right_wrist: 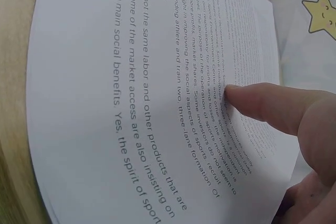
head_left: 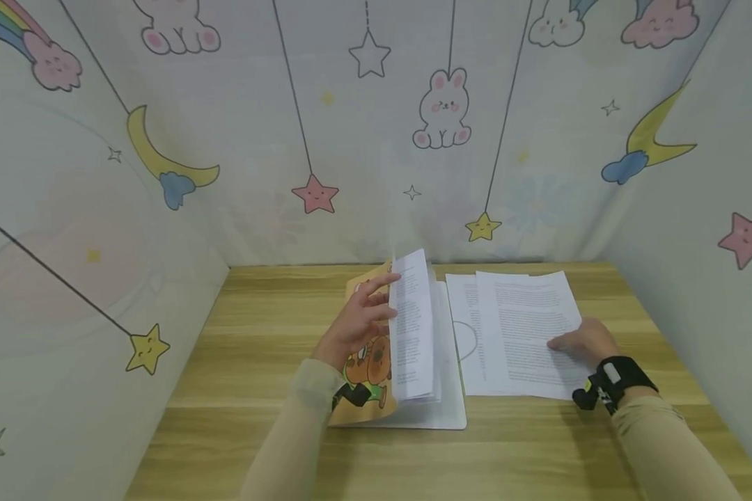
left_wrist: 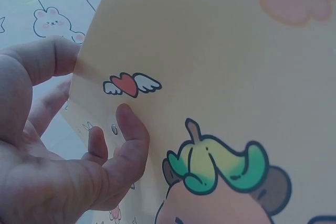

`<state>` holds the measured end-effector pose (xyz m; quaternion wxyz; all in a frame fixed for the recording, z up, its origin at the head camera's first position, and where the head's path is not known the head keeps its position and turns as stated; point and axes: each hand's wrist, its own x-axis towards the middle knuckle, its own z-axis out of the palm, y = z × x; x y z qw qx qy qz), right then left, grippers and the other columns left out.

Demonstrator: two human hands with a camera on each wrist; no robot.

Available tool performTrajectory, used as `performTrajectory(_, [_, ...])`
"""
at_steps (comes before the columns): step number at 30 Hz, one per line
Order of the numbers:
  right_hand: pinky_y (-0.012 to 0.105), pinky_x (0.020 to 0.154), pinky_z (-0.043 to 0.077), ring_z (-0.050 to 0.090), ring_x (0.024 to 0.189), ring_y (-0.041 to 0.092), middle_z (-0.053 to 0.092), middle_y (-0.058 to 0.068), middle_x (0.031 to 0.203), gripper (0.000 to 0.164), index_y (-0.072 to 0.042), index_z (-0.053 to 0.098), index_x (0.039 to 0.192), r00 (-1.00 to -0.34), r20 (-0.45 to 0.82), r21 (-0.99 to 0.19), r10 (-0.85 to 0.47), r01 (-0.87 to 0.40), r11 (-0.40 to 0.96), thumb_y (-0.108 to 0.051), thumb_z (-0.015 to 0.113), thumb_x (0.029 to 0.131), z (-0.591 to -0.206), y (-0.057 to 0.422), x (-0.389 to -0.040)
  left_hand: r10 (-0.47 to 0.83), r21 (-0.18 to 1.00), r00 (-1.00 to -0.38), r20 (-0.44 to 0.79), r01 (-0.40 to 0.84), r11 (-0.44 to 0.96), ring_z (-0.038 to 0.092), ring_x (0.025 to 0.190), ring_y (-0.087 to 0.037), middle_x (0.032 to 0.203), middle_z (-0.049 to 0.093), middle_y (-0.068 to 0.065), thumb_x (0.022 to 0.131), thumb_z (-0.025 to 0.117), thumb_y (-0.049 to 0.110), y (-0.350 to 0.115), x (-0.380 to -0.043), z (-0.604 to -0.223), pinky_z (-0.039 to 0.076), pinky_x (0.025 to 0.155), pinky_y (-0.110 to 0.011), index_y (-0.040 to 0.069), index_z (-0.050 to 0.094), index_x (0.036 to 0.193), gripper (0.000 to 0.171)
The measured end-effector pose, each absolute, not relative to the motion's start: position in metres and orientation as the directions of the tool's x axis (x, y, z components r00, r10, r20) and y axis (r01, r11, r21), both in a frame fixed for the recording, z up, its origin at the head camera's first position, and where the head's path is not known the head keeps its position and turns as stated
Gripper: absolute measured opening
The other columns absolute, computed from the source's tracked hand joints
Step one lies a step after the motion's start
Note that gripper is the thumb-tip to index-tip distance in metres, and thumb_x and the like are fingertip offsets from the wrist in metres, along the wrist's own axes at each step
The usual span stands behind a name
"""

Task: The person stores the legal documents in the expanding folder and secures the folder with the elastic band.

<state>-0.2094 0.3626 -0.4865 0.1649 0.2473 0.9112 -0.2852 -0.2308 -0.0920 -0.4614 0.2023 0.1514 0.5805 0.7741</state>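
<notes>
Apparently the step is holding the folder (head_left: 441, 416) open at left, the left hand (head_left: 353, 323) gripping its cover (left_wrist: 210, 66). At right, the right hand (head_left: 592, 339) touches printed sheets (head_left: 529, 313), its hold unclear; next likely calls for a firm pinch.

Right wrist view: printed sheet (right_wrist: 79, 129) is showing black text, larger lines reading "is not the same labor and other products that are", "Even some of the market access are also insisting on", "the main social benefits. Yes, the spirit of sport". Head view: folder page (head_left: 411, 334) is carrying print too small to read.
</notes>
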Motion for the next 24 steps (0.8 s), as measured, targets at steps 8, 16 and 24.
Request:
performTrajectory(8, [0.055,0.092,0.048,0.056,0.107,0.047,0.053,0.043,0.129,0.081,0.026,0.048,0.132,-0.865,-0.388,-0.458,0.318,0.481,0.748,-0.027,0.085,0.083,-0.487,0.365,-0.203,0.493,0.963,-0.870,-0.003,-0.136,-0.234,0.048,0.127,-0.045,0.152,0.038,-0.032,0.100,0.051,-0.008,-0.092,-0.230,-0.462,0.057,0.092,-0.048,0.023,0.048,0.156,0.064])
performTrajectory(16, [0.053,0.093,0.047,0.054,0.105,0.043,0.052,0.040,0.125,0.063,0.028,0.043,0.136,-0.842,-0.436,-0.539,0.319,0.528,0.657,-0.016,0.067,0.097,-0.491,0.380,-0.200,0.496,0.959,-0.868,-0.009,-0.148,-0.242,0.049,0.125,-0.044,0.151,0.038,-0.034,0.099,0.050,-0.009,-0.092,-0.230,-0.462,0.055,0.086,-0.043,0.022,0.048,0.155,0.064])
performTrajectory(24, [0.052,0.091,0.048,0.057,0.109,0.046,0.050,0.042,0.134,0.055,0.023,0.041,0.143,-0.874,-0.364,-0.536,0.321,0.478,0.696,-0.013,0.056,0.104,-0.497,0.393,-0.201,0.500,0.956,-0.866,-0.005,-0.150,-0.251,0.047,0.127,-0.045,0.151,0.038,-0.035,0.099,0.050,-0.010,-0.093,-0.230,-0.461,0.055,0.087,-0.044,0.021,0.048,0.156,0.065])
